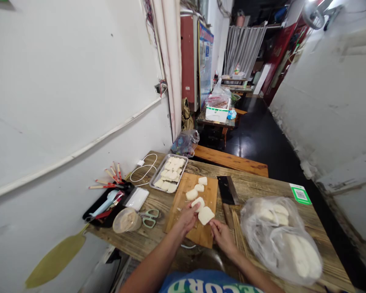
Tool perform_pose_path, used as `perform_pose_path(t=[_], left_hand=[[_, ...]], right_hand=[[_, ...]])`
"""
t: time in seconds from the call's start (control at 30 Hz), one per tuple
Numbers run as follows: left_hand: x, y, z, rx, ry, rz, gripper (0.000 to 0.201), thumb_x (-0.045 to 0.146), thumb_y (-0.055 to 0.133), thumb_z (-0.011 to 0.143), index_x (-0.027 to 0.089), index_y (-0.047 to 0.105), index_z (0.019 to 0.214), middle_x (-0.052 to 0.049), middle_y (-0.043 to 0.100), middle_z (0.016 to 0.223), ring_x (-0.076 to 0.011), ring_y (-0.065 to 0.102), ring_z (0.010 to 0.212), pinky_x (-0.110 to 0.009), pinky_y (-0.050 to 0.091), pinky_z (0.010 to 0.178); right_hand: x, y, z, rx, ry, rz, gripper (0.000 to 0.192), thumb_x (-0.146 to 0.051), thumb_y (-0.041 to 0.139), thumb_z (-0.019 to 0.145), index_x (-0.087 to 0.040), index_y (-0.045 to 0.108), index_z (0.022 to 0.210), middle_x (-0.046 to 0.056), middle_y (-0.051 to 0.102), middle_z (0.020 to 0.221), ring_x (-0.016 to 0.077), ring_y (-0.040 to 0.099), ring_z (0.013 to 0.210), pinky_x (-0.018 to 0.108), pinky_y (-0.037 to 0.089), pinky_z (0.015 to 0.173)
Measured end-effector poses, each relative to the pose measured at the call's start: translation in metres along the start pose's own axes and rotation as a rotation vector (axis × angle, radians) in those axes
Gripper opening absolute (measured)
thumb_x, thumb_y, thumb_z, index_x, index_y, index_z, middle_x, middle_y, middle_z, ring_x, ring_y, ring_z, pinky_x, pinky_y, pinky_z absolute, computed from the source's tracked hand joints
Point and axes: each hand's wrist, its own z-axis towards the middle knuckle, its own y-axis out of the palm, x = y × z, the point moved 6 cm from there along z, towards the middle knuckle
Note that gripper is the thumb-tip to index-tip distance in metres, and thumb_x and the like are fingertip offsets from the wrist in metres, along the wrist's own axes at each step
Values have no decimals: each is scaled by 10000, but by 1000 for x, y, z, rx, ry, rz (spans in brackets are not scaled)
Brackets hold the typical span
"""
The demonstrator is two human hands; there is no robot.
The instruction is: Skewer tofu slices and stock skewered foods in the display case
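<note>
On a wooden cutting board (183,195) lie several white bun slices in a row. My left hand (187,217) holds one slice (198,202) at the board's near end. Next to it, my right hand (221,234) touches the edge of a squarer white slice (206,215) with its fingertips. Two more pieces (191,194) (202,180) lie farther up the board. A black cleaver (227,190) rests flat on the table just right of the board, with no hand on it.
A metal tray (154,179) of white slices stands beyond the board. A clear bag (280,236) of white buns sits at right, skewers (236,228) beside it. Green scissors (149,217), a lidded tub (126,220) and a black tray (94,207) lie at left. A wall runs along the left.
</note>
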Motion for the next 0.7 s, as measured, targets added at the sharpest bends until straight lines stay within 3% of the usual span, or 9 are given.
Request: perform_pose_path(t=[0.17,0.37,0.47,0.6,0.7], left_hand=[[-1,-6,3,12,30,-21,263,161,738,611,114,619,841,-75,656,775,-174,610,669,-294,485,672],[11,-12,2,72,45,-49,202,132,691,660,116,604,842,-72,664,773,-156,619,670,-277,499,685],[17,-10,-5,53,3,-46,204,216,656,716,139,591,894,-78,668,813,-171,630,705,-291,506,681],[10,-4,-17,-2,-116,-16,250,247,634,739,156,587,968,-94,665,894,-216,636,826,-304,503,699],[2,-2,-20,-3,-97,-17,198,170,662,707,144,607,895,-81,667,863,-188,636,789,-272,496,691]], right_hand=[[7,8,-1,-10,10,-9,474,-549,355,826,-144,599,784,-30,450,517,117,419,486,218,316,485],[-2,9,1,-32,-8,-15,470,-544,361,828,-146,600,754,-33,428,507,117,413,485,219,304,473],[-7,8,4,-28,-20,-14,456,-531,365,834,-144,596,769,-37,428,510,115,412,486,220,304,478],[-10,10,11,3,-29,-4,440,-522,349,845,-151,550,720,-40,422,518,109,403,490,217,304,486],[-8,17,17,-4,-31,-25,431,-516,344,848,-155,530,705,-44,420,514,107,405,484,213,298,486]])
